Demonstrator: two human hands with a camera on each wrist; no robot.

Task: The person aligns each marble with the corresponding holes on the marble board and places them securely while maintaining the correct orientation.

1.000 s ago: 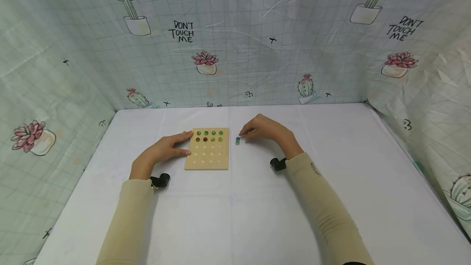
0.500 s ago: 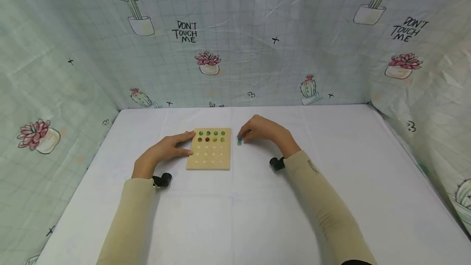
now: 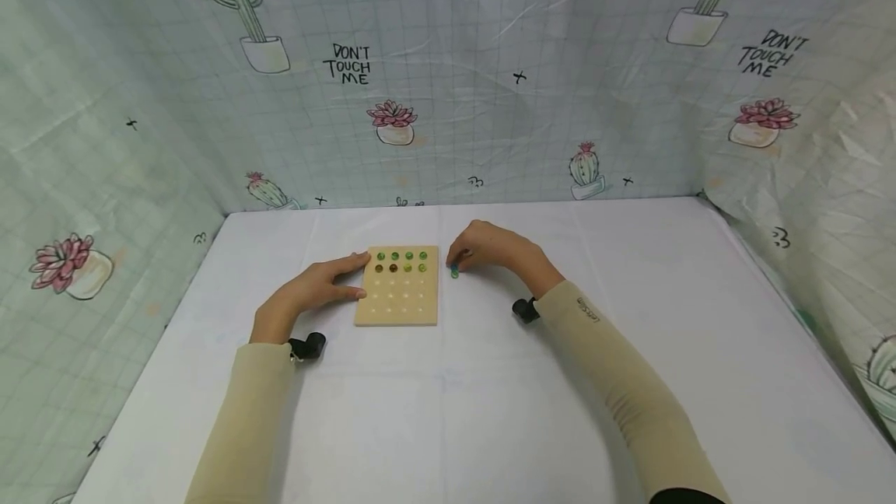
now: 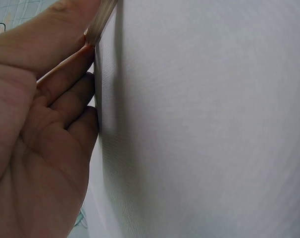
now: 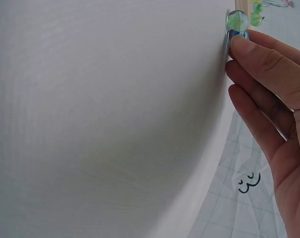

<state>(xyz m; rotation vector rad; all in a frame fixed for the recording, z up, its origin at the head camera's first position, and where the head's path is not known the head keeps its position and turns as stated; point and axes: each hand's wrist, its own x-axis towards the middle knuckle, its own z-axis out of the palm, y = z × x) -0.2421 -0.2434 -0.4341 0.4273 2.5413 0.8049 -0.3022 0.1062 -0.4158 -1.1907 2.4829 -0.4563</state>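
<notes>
A square pale wooden board [image 3: 395, 316] lies on the white table, with green, yellowish and dark marbles in its two far rows and bare hollows in the nearer rows. My left hand [image 3: 308, 288] rests against the board's left edge, thumb and forefinger extended and spread along it. To the right of the board, my right hand [image 3: 493, 247] pinches a blue marble [image 5: 246, 34] between thumb and forefinger, which mostly cover it. Right beside it is a clear marble with green inside [image 5: 237, 21], apparently touching it.
White cloth [image 3: 448, 418] covers the table. Behind and at both sides hangs a pale curtain [image 3: 462, 123] printed with cacti. A small black wrist camera [image 3: 308, 346] sits at the left cuff, another black camera [image 3: 525, 310] at the right.
My right hand has shifted slightly left and down over the loose marbles, and its fingers now close around the blue one. The left hand and the board stay in place.
</notes>
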